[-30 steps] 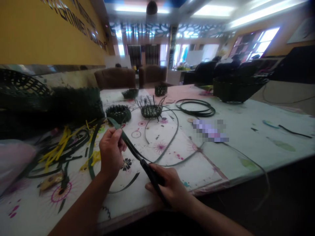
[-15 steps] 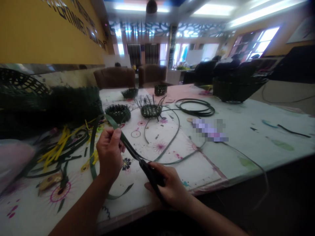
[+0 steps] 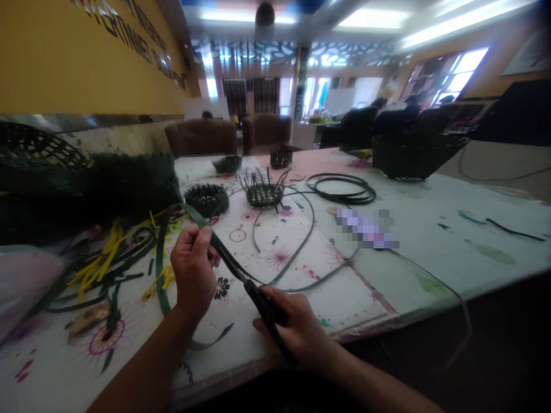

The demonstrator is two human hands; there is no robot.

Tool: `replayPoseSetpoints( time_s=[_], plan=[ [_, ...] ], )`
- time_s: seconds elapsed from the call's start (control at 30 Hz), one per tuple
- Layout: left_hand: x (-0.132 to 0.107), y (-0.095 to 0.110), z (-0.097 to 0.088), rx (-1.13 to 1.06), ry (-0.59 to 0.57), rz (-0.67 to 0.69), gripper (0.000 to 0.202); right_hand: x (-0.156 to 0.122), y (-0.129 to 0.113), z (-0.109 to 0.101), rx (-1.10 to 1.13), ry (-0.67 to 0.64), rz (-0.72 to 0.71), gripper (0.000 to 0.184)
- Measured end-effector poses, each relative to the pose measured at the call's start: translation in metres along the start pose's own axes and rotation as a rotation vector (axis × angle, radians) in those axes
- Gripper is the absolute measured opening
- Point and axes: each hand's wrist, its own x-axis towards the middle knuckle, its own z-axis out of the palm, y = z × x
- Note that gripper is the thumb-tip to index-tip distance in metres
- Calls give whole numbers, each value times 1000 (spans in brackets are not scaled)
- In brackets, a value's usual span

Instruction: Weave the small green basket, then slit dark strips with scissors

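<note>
My left hand (image 3: 194,269) pinches a flat dark green strip (image 3: 162,287) that loops down to the left and curls back onto the flowered tablecloth (image 3: 275,321). My right hand (image 3: 297,330) is closed round the black handles of a pair of scissors (image 3: 258,301). Their blades (image 3: 230,261) point up and left along the strip, right beside my left thumb. Both hands are above the near edge of the table.
Small woven green baskets (image 3: 207,198) and an unfinished one with upright spokes (image 3: 263,192) stand mid-table. A coil of green strip (image 3: 342,188) lies behind them. Yellow and green offcuts (image 3: 103,258) litter the left. A large dark basket (image 3: 415,155) stands far right; armchairs (image 3: 202,136) stand beyond.
The hands have stayed nearly in place. The strip's loop at the left has swung wider and its free end has shifted a little nearer on the cloth.
</note>
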Motion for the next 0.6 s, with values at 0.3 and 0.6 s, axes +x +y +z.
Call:
replayPoseSetpoints(
  time_s=[0.3, 0.6],
  plan=[
    [12, 9, -3, -17, -10, -83, 20, -2, 1, 2, 0, -43, -4, 23],
    [-3, 11, 3, 75, 65, -24, 19, -2, 4, 2, 19, 11, 32, 34]
  ],
)
